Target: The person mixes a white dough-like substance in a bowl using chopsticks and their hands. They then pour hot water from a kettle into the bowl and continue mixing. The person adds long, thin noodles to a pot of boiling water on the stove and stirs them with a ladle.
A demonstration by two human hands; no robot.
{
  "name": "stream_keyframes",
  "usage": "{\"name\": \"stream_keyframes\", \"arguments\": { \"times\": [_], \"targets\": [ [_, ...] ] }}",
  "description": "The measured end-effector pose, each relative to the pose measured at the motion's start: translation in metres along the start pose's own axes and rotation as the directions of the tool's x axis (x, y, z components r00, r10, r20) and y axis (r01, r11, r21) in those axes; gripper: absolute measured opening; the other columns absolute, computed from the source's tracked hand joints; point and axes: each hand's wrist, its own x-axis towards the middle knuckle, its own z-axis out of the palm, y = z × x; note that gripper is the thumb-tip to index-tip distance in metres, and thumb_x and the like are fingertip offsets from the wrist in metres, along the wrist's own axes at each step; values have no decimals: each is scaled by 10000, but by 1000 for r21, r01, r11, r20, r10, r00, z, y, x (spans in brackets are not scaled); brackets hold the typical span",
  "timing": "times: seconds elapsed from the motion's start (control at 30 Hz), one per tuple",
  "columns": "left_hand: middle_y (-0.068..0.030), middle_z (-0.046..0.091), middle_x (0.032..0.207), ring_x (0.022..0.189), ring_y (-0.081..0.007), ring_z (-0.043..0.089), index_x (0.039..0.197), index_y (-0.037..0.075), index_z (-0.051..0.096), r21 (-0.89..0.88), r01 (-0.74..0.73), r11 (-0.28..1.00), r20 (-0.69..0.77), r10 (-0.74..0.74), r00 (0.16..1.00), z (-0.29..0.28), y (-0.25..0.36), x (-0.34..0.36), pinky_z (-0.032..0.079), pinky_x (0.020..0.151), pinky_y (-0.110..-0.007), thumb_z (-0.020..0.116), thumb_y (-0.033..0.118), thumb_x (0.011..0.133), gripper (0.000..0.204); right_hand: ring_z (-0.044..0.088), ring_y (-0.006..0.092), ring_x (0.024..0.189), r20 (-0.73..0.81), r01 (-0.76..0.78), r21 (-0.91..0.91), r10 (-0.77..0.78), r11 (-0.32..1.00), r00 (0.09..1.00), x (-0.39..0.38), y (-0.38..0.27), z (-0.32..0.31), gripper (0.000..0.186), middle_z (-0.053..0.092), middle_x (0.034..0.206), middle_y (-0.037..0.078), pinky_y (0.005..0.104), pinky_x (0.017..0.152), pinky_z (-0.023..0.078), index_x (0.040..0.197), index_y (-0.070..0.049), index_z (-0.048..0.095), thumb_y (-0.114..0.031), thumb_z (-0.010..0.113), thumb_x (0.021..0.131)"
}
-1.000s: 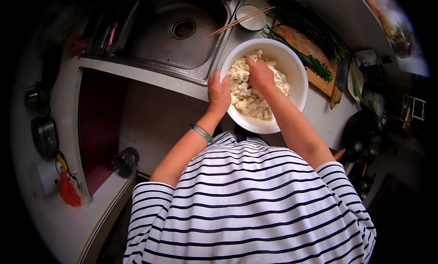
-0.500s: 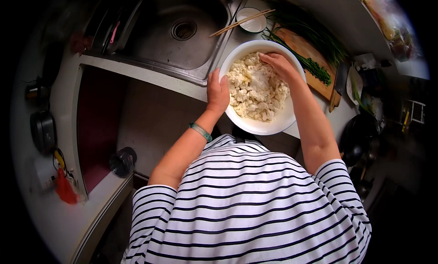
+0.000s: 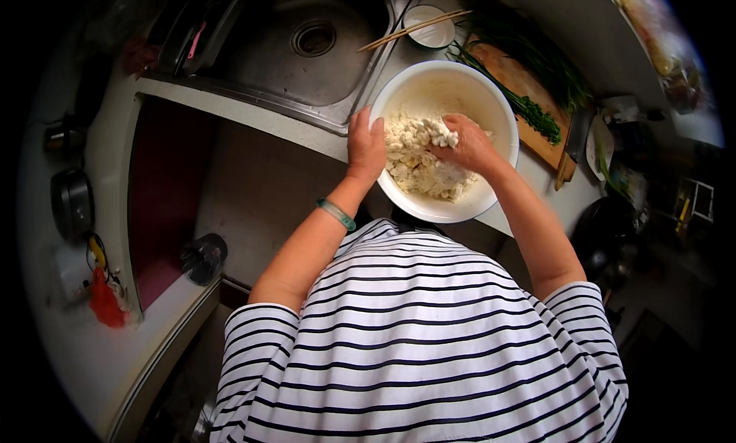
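A wide white bowl (image 3: 433,86) sits at the counter's front edge with crumbly, flour-dusted dough (image 3: 420,171) inside. At its left rim my left hand (image 3: 366,146) holds on, thumb at the edge and fingers along the outer side. My right hand (image 3: 469,146) is down in the bowl, its fingers curled into the dough; lumps show by the thumb, and the fingertips are hidden. A green bangle (image 3: 336,214) circles my left wrist.
Left of the bowl is a steel sink (image 3: 330,83). Chopsticks (image 3: 414,31) lie across a small white bowl (image 3: 431,34) behind. To the right, a wooden cutting board (image 3: 498,63) carries green stalks and chopped greens (image 3: 540,121), with a knife (image 3: 571,148) at its edge.
My right hand has moved from the bowl's far side toward its middle and curled into the dough. The dough is gathered nearer, baring the far inner wall. My left hand stays on the rim.
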Motion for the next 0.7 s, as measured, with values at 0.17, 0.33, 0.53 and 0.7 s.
{"name": "stream_keyframes", "arguments": {
  "times": [0.17, 0.33, 0.53, 0.7],
  "targets": [
    [-202, 506, 1094, 1015, -363, 494, 1182, -5, 474, -18, -9, 1000, -4, 9, 1000, 0, 4, 0, 397, 892, -406, 488, 105, 877, 324, 451, 340, 1159, -92, -89, -200, 72, 976, 993, -64, -20, 17, 420, 496, 1250, 111, 460, 966, 360, 1048, -47, 560, -182, 716, 682],
    [-203, 502, 1104, 1025, -364, 490, 1193, -5, 465, -48, 37, 998, 27, -36, 999, 0, 6, -1, 394, 896, -405, 481, 104, 881, 330, 405, 332, 1194, -165, -216, -266, 176, 940, 970, -40, -40, 58, 472, 448, 1278, 160, 503, 1010, 262, 1022, -16, 537, -325, 704, 707],
    [-203, 494, 1113, 1037, -359, 484, 1199, -8, 457, -54, 41, 998, 52, -38, 998, -4, 8, -3, 391, 897, -408, 474, 108, 890, 331, 430, 316, 1129, 6, -266, -284, 279, 921, 960, 11, -7, 62, 420, 476, 1179, 141, 463, 921, 328, 1097, -31, 506, -139, 617, 707],
    [-210, 496, 1106, 1030, -364, 482, 1204, -10, 447, -28, 27, 999, 67, -26, 997, -7, 8, -5, 389, 895, -412, 479, 112, 891, 338, 546, 340, 971, -107, -250, -203, 233, 947, 967, 45, 24, 69, 393, 581, 1011, 167, 454, 808, 417, 1111, -51, 494, -44, 510, 718]
  ]
}}
